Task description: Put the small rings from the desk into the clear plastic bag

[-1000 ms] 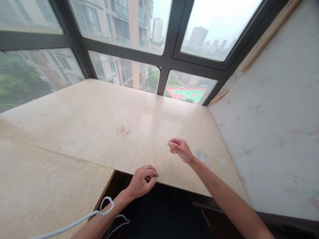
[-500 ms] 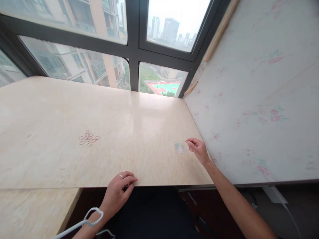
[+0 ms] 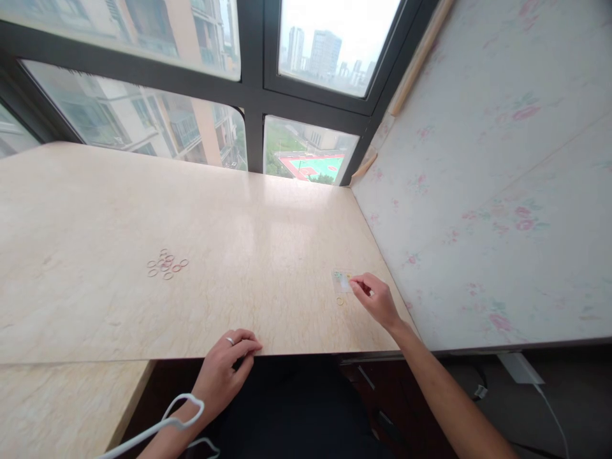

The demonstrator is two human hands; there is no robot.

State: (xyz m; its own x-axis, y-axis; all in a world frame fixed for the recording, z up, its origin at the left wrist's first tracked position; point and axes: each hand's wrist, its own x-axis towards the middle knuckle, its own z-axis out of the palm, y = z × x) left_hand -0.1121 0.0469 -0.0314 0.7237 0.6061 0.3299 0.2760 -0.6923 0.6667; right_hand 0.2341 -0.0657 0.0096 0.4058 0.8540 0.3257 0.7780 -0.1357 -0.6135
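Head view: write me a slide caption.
Right hand at a packet, yellow ring nearby; left hand at the counter, rings beyond.

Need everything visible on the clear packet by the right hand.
The clear packet, apparently thin plastic, lies flat on the pale countertop. It shows a whitish patch, with small green and yellow bits toward its far side. The right hand covers its right part; fingertip contact is unclear. A yellowish ring lies by its near edge; whether they touch is too small to tell.
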